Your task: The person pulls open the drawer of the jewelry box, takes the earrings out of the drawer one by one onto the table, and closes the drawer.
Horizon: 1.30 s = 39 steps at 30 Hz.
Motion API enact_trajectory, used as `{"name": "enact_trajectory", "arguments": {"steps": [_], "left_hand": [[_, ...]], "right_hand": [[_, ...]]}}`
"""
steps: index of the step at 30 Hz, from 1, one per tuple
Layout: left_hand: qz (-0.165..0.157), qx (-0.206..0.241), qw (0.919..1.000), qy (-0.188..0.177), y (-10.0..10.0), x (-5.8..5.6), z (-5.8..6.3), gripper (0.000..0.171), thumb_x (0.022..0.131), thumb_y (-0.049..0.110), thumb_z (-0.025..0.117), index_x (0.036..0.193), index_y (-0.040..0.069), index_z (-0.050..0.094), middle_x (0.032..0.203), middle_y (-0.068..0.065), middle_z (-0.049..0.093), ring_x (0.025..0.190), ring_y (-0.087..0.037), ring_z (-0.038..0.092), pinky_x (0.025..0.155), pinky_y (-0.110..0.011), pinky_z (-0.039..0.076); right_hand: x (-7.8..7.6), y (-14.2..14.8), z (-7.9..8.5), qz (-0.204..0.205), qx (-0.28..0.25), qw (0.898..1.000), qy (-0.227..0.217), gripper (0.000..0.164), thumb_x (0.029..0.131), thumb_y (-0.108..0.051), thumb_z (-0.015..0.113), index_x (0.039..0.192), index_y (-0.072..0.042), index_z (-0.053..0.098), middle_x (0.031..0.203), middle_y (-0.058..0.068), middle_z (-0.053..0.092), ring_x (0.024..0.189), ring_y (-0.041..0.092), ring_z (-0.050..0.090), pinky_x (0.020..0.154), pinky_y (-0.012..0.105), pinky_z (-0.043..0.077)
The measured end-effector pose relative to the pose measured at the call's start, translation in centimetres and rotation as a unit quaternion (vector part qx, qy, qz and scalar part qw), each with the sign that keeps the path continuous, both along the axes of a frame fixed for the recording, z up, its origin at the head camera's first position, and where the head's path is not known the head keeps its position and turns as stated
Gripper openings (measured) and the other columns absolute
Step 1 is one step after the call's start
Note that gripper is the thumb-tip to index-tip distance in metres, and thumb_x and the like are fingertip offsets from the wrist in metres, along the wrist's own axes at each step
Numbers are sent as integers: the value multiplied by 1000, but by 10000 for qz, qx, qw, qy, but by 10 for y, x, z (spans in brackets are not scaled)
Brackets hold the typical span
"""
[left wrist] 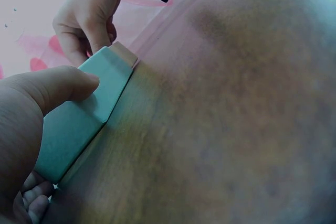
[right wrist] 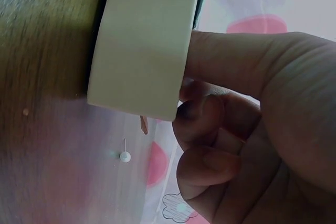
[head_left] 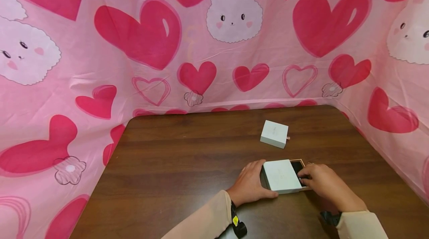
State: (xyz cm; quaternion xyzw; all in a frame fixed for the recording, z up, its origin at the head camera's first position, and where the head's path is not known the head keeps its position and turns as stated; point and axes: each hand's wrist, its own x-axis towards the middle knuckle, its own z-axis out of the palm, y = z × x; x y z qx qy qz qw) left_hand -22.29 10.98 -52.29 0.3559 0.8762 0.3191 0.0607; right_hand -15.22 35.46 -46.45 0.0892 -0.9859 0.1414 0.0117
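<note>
On the table, my left hand [head_left: 249, 183] grips the pale sleeve [head_left: 283, 175] of a small drawer box, thumb along its near side and fingers at the far left corner. The box's drawer [right wrist: 142, 51] is slid partly out to the right and shows a dark lining [head_left: 296, 165]. My right hand [head_left: 323, 179] has its thumb and forefinger dipped into it, with a tiny bright spot [head_left: 299, 178] at the fingertips. I cannot tell whether they pinch it. A small tab [right wrist: 144, 124] sticks out from the drawer's end. Beyond it lies a white-headed pin-like stud [right wrist: 125, 156].
A second white box [head_left: 275, 134], closed and with a small tab on its right side, stands farther back on the brown wooden table [head_left: 187, 157]. Pink cloth [head_left: 201, 53] with hearts and rabbits hangs around the back and sides.
</note>
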Motion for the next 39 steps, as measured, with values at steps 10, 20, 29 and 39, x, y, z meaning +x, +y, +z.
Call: {"name": "enact_trajectory", "arguments": {"steps": [10,20,29,39], "left_hand": [[7,-8,10000,-6,1,-1,-1,103,67,65,78,147,16,37,139,6,46,125,-11,43,105,-36,34],[18,5,10000,40,1,-1,-3,103,66,66,78,147,16,37,138,6,46,125,-11,43,104,-36,35],[4,11,10000,26,1,-3,-4,102,67,68,77,147,17,37,139,6,45,125,-10,43,104,-36,35],[-16,25,9999,139,1,-3,-5,103,66,67,77,147,16,37,139,6,45,126,-11,42,105,-35,34]], "right_hand": [[-1,-1,0,-109,21,9999,-113,14,76,-8,80,88,-11,75,88,1,67,82,26,64,74,48,51],[-2,-2,0,-175,18,9998,-128,14,76,-8,80,88,-12,75,90,1,67,84,26,64,75,49,50],[-3,-2,1,-177,26,9994,-293,12,78,-7,79,87,-12,73,91,3,67,90,33,64,79,53,49],[-5,-3,4,-225,80,9987,-457,12,78,-8,79,86,-13,72,89,2,65,83,26,62,76,51,50]]}}
